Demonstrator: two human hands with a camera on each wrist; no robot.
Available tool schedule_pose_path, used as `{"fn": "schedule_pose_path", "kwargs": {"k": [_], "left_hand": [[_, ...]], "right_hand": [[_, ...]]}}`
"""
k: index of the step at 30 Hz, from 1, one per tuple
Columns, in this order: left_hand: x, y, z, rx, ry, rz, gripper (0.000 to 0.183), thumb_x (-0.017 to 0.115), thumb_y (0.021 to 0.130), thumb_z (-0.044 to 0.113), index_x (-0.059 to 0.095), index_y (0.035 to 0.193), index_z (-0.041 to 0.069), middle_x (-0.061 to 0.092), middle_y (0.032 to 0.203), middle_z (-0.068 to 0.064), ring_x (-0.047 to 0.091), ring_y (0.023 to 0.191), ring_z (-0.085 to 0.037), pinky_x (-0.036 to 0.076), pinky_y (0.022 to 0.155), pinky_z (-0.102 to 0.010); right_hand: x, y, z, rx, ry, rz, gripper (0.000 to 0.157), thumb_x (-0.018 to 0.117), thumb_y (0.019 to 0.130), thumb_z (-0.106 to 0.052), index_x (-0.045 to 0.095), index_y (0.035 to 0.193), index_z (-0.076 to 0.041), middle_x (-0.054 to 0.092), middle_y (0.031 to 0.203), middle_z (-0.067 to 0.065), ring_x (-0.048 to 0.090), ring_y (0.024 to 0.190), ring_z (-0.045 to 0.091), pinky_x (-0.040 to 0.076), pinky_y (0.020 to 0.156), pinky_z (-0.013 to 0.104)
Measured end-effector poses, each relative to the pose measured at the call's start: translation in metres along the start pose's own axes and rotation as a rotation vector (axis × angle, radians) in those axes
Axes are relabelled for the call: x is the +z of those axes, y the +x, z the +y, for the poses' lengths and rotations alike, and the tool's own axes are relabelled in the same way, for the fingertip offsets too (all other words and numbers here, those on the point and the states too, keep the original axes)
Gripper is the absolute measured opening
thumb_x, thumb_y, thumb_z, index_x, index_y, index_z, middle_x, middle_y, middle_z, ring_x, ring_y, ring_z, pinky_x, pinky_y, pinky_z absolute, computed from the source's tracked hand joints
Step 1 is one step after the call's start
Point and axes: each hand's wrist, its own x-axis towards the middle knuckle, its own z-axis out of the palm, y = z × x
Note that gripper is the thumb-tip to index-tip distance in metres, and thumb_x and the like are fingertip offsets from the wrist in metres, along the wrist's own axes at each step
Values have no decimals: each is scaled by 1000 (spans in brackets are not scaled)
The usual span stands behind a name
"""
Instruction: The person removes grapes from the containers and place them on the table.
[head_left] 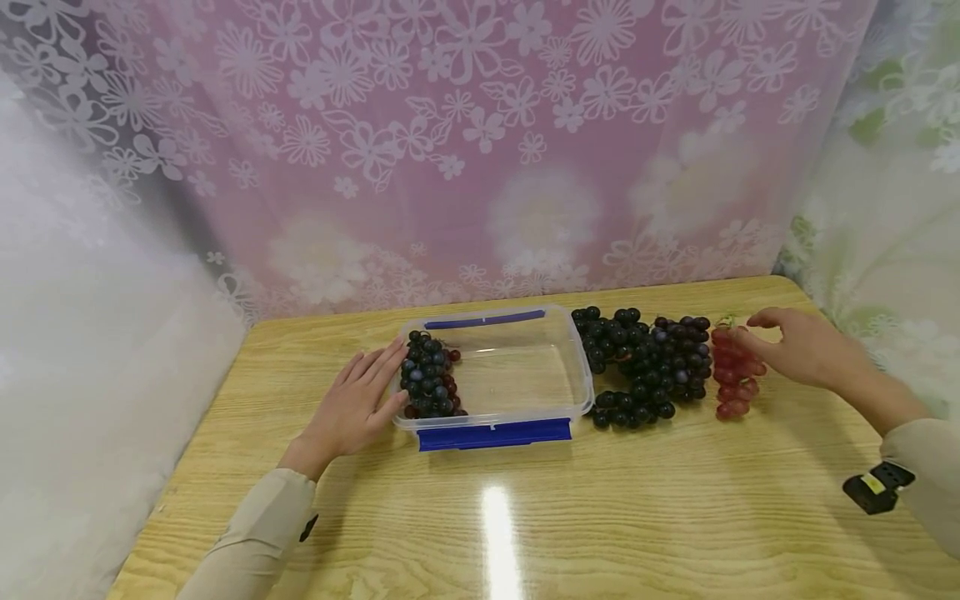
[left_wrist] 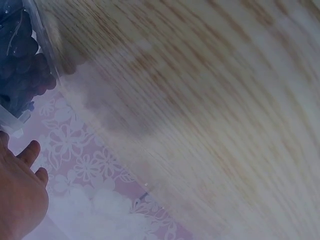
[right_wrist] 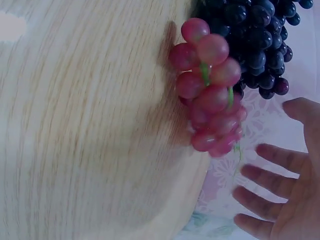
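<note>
A clear plastic container (head_left: 517,385) with blue side clips stands on the table, dark grapes (head_left: 427,379) piled at its left end and a few reddish ones beside them. My left hand (head_left: 358,398) rests with extended fingers against the container's left rim; only part of that hand (left_wrist: 22,187) shows in the left wrist view. Over at the right, my right hand (head_left: 802,343) is by the top of a bunch of red grapes (head_left: 735,375). In the right wrist view its fingers are spread apart from the red bunch (right_wrist: 212,95), gripping nothing.
Several bunches of black grapes (head_left: 637,358) lie between the container and the red bunch, touching the container's right side. A wooden table (head_left: 600,517) carries everything. Behind its far edge hangs a pink flowered curtain (head_left: 465,167).
</note>
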Motion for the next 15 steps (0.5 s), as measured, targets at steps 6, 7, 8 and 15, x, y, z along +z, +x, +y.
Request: {"fn": "schedule_pose_path", "kwargs": {"k": [6, 7, 8, 15], "left_hand": [[1, -1, 0, -7, -14, -9, 63, 34, 102, 46, 17, 155, 16, 12, 159, 2, 26, 139, -27, 6, 115, -45], [1, -1, 0, -8, -15, -11, 63, 34, 102, 46, 17, 155, 16, 12, 159, 2, 25, 139, -27, 6, 115, -45], [1, -1, 0, -9, -16, -11, 63, 34, 102, 47, 17, 155, 17, 12, 159, 2, 25, 139, -27, 6, 115, -45], [2, 0, -1, 0, -24, 9, 63, 34, 102, 47, 17, 155, 17, 12, 159, 2, 26, 139, -28, 8, 115, -47]], "right_hand": [[-1, 1, -5, -57, -73, 45, 74, 40, 99, -51, 25, 149, 1, 21, 144, 39, 16, 129, 58, 11, 102, 69], [-2, 1, -6, -71, -83, 49, 73, 39, 100, -50, 23, 150, 0, 17, 146, 39, 12, 131, 57, 5, 104, 68], [-2, 1, -7, -83, -96, 54, 73, 39, 101, -49, 20, 151, 0, 15, 146, 39, 9, 133, 56, 3, 106, 66], [-3, -2, -16, -150, -184, 113, 71, 40, 100, -49, 20, 153, -6, 8, 152, 33, 7, 137, 51, 5, 108, 63]]}}
